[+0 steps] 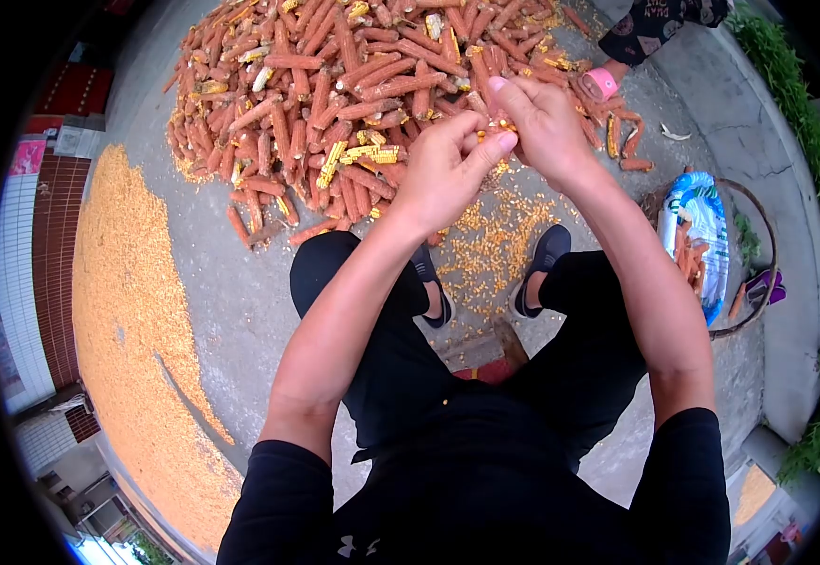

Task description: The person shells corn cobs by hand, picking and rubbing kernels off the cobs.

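My left hand [446, 168] and my right hand [549, 130] meet in front of me, above the near edge of a heap of reddish corn cobs [335, 94]. Between their fingers is a corn cob [498, 124] with a few yellow kernels on it. The fingers of both hands are closed around it, so most of the cob is hidden. Loose corn kernels [485, 247] lie scattered on the concrete below, between my shoes. Some cobs in the heap, such as a partly stripped one [372, 153], still carry yellow kernels.
A wide layer of corn kernels [132, 311] spreads over the ground on the left. To the right stands a basket with a blue-and-white liner [709, 212], holding some cobs. Another person's foot in a pink sandal [600, 85] is at the heap's far right. Green plants line the kerb.
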Demonstrator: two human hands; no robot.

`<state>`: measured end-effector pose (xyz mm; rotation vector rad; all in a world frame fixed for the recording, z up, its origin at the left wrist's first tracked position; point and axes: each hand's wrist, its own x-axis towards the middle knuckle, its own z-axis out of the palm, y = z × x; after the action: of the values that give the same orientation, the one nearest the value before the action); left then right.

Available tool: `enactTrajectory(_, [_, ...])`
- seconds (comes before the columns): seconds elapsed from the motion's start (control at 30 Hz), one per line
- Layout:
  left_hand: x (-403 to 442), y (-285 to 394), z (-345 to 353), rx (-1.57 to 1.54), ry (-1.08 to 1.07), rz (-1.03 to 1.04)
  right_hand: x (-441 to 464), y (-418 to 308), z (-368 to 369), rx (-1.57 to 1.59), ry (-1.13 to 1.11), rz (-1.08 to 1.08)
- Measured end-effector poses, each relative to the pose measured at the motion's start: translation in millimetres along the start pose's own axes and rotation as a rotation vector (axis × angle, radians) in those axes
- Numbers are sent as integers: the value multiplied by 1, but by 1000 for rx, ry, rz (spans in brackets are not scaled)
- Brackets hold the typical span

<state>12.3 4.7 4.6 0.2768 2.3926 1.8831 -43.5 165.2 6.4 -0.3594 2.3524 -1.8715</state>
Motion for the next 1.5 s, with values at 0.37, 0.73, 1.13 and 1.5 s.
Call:
enactTrajectory(0.37, [1,11,3,-266,76,-99,0,-2,-2,40,72,-7])
enactTrajectory(0.73, [8,0,3,-6,168,224,6,11,4,-73,173,-201])
enactTrajectory(1.13, [4,-12,-1,106,48,111,5,10,3,-198,149,-260])
enactTrajectory(1.5, [3,8,-4,-530,-103,-314,3,12,4,58,56,-129])
